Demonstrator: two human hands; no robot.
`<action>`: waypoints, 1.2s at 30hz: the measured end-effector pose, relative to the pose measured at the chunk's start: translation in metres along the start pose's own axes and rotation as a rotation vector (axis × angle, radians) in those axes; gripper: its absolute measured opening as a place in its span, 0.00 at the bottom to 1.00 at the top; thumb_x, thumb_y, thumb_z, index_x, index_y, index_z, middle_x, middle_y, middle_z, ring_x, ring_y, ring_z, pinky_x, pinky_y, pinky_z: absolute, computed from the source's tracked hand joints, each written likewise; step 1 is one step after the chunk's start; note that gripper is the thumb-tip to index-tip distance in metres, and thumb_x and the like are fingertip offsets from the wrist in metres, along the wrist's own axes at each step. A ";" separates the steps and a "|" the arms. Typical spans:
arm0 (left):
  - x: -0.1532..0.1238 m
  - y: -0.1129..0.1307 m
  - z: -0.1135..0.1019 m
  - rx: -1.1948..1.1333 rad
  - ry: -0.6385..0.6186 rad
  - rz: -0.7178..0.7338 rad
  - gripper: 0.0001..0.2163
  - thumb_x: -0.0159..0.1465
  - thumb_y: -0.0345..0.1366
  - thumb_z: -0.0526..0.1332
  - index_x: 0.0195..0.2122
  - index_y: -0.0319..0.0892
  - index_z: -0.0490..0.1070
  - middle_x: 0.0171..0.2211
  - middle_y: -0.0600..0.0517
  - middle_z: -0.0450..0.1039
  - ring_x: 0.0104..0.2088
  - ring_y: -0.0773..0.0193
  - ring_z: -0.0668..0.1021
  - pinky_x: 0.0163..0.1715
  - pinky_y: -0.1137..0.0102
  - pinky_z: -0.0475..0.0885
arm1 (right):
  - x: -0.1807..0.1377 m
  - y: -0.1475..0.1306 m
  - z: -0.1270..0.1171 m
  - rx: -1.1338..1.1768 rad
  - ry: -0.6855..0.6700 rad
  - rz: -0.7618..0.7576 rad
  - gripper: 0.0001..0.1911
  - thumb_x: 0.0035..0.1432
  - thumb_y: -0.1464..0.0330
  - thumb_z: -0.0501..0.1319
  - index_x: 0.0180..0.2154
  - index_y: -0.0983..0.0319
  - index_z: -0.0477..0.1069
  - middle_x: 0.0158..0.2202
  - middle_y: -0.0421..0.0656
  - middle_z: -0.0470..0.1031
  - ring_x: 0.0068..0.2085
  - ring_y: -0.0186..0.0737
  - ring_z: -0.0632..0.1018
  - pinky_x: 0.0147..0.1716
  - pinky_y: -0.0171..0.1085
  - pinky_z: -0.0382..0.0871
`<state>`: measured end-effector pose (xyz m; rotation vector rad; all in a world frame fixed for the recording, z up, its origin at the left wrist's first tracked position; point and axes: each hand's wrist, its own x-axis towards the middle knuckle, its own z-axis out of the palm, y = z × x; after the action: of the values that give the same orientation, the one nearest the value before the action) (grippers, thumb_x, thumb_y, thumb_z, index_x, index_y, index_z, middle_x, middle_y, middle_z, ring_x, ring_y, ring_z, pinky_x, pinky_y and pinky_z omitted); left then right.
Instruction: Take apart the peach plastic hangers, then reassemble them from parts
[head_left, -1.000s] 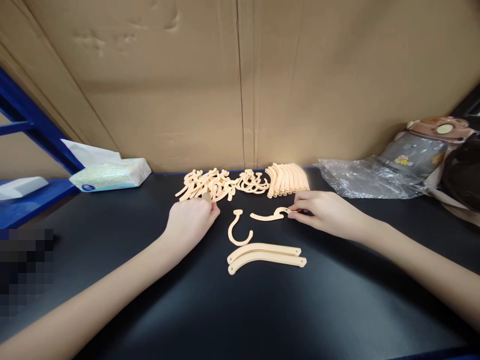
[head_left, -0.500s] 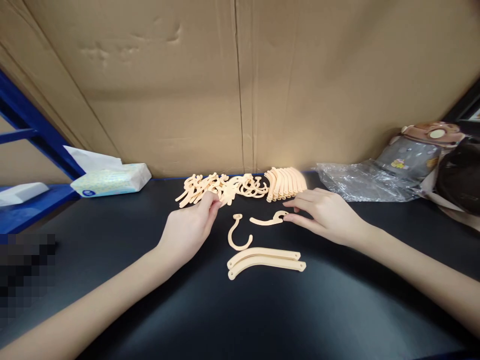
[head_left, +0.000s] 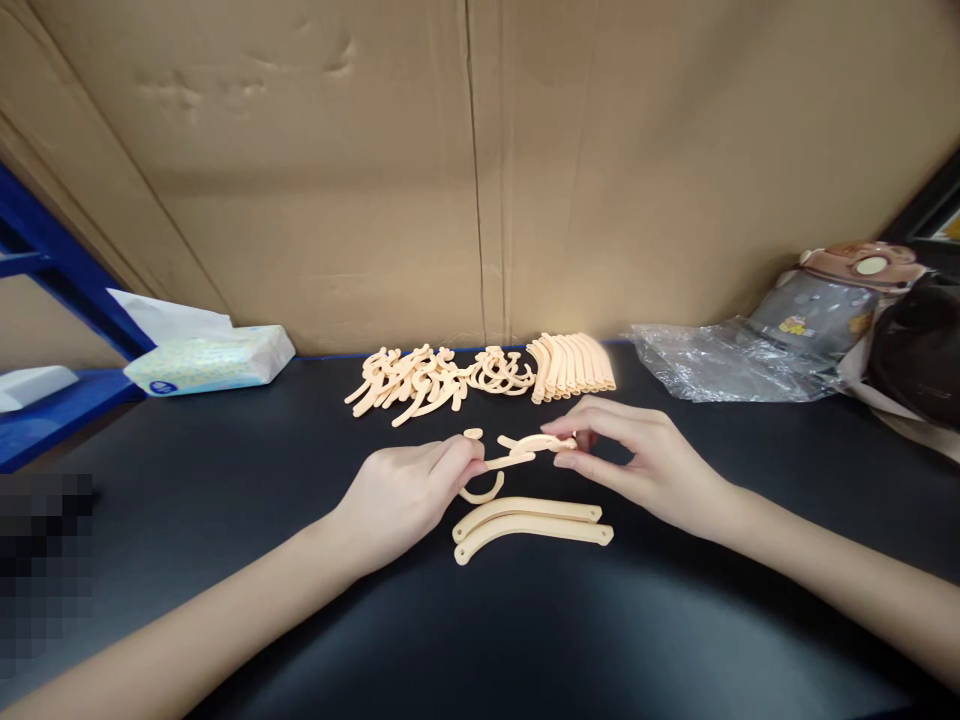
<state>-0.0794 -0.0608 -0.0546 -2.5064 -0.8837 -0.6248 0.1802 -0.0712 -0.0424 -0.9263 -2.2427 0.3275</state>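
My left hand is closed in a pinch on a slim beige plastic piece that sticks out to the right. My right hand grips a curved beige plastic piece between thumb and fingers. The two pieces overlap in view; whether they touch I cannot tell. Partly behind my left hand lies a beige hanger hook, its middle hidden by my fingers. Just in front of it two long curved hanger arms lie side by side on the black table.
Along the back lie a heap of small curved pieces, a cluster of hooks and a row of hanger arms. A tissue pack stands left. Clear plastic bags and a bottle are right. Cardboard rises behind.
My left hand has come from the heap towards me and to the right, bringing a slim piece. My right hand has lifted the curved piece and turned it. The two hanger arms stay put.
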 end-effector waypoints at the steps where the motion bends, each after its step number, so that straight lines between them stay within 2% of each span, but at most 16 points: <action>1: 0.000 0.000 0.001 -0.036 -0.024 -0.008 0.15 0.72 0.36 0.44 0.34 0.43 0.67 0.23 0.58 0.74 0.19 0.73 0.73 0.19 0.76 0.61 | -0.001 0.001 0.000 -0.087 0.027 -0.060 0.11 0.64 0.65 0.57 0.45 0.61 0.72 0.36 0.42 0.75 0.34 0.33 0.75 0.34 0.33 0.70; 5: -0.001 0.001 0.003 -0.215 -0.098 -0.059 0.15 0.72 0.38 0.43 0.34 0.42 0.65 0.23 0.59 0.73 0.18 0.73 0.73 0.20 0.77 0.62 | -0.002 0.002 0.001 -0.575 0.070 -0.379 0.10 0.64 0.70 0.56 0.45 0.65 0.72 0.35 0.43 0.78 0.34 0.36 0.76 0.32 0.37 0.68; 7: -0.001 0.002 0.003 -0.277 -0.126 -0.093 0.13 0.72 0.38 0.44 0.34 0.42 0.64 0.23 0.59 0.73 0.18 0.73 0.73 0.20 0.77 0.62 | -0.002 0.000 0.001 -0.716 0.066 -0.456 0.10 0.63 0.71 0.57 0.45 0.67 0.72 0.35 0.44 0.79 0.33 0.38 0.76 0.31 0.38 0.67; 12: -0.002 0.004 0.001 -0.404 -0.173 -0.074 0.10 0.71 0.37 0.47 0.37 0.44 0.64 0.27 0.59 0.74 0.24 0.72 0.76 0.23 0.78 0.64 | -0.002 -0.002 0.003 -0.741 0.069 -0.373 0.11 0.63 0.73 0.56 0.45 0.68 0.73 0.36 0.44 0.79 0.36 0.39 0.76 0.35 0.38 0.69; 14: 0.000 0.001 -0.001 -0.392 -0.162 -0.117 0.10 0.71 0.38 0.47 0.39 0.44 0.65 0.31 0.57 0.75 0.28 0.71 0.77 0.27 0.77 0.66 | -0.001 0.002 0.002 -0.706 0.082 -0.331 0.11 0.64 0.73 0.55 0.45 0.67 0.72 0.37 0.45 0.79 0.37 0.39 0.76 0.37 0.38 0.70; 17: 0.006 -0.010 -0.004 -0.196 -0.195 -0.304 0.10 0.70 0.40 0.47 0.40 0.44 0.66 0.37 0.54 0.75 0.32 0.67 0.78 0.28 0.74 0.66 | 0.000 0.010 -0.002 -0.627 0.112 -0.264 0.11 0.65 0.72 0.54 0.46 0.65 0.72 0.40 0.45 0.78 0.41 0.40 0.77 0.41 0.38 0.71; 21: 0.019 -0.031 -0.001 0.082 -0.412 -0.467 0.10 0.67 0.39 0.49 0.40 0.43 0.66 0.42 0.50 0.75 0.37 0.61 0.78 0.26 0.72 0.64 | 0.002 0.022 -0.007 -0.539 0.120 -0.163 0.11 0.66 0.69 0.53 0.45 0.63 0.72 0.40 0.46 0.78 0.41 0.40 0.77 0.40 0.38 0.71; 23: 0.024 -0.039 0.002 0.130 -0.481 -0.496 0.10 0.67 0.39 0.48 0.41 0.42 0.66 0.39 0.49 0.77 0.35 0.59 0.79 0.24 0.71 0.62 | 0.003 0.025 -0.008 -0.532 0.116 -0.147 0.11 0.66 0.69 0.53 0.44 0.63 0.72 0.39 0.46 0.78 0.41 0.41 0.77 0.40 0.39 0.71; 28: 0.038 -0.049 0.011 0.175 -0.536 -0.486 0.12 0.64 0.38 0.48 0.42 0.40 0.68 0.30 0.47 0.78 0.30 0.56 0.79 0.24 0.71 0.63 | 0.003 0.029 -0.011 -0.558 0.120 -0.131 0.12 0.66 0.69 0.53 0.45 0.63 0.72 0.40 0.46 0.78 0.41 0.41 0.77 0.41 0.40 0.71; 32: 0.049 -0.050 0.015 0.174 -0.551 -0.449 0.13 0.61 0.37 0.50 0.38 0.39 0.71 0.28 0.45 0.77 0.31 0.53 0.79 0.30 0.68 0.66 | 0.002 0.032 -0.013 -0.585 0.113 -0.136 0.13 0.66 0.69 0.52 0.45 0.64 0.73 0.40 0.47 0.78 0.42 0.42 0.77 0.41 0.40 0.72; 36: 0.056 -0.049 0.016 0.135 -0.541 -0.482 0.12 0.58 0.38 0.52 0.31 0.40 0.73 0.27 0.45 0.78 0.31 0.52 0.79 0.29 0.67 0.66 | 0.003 0.032 -0.013 -0.609 0.086 -0.138 0.13 0.66 0.69 0.52 0.46 0.64 0.73 0.42 0.47 0.77 0.42 0.42 0.77 0.41 0.40 0.72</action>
<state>-0.0680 0.0093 -0.0270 -2.3746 -1.6897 0.0038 0.2045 -0.0466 -0.0465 -1.0469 -2.3451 -0.4778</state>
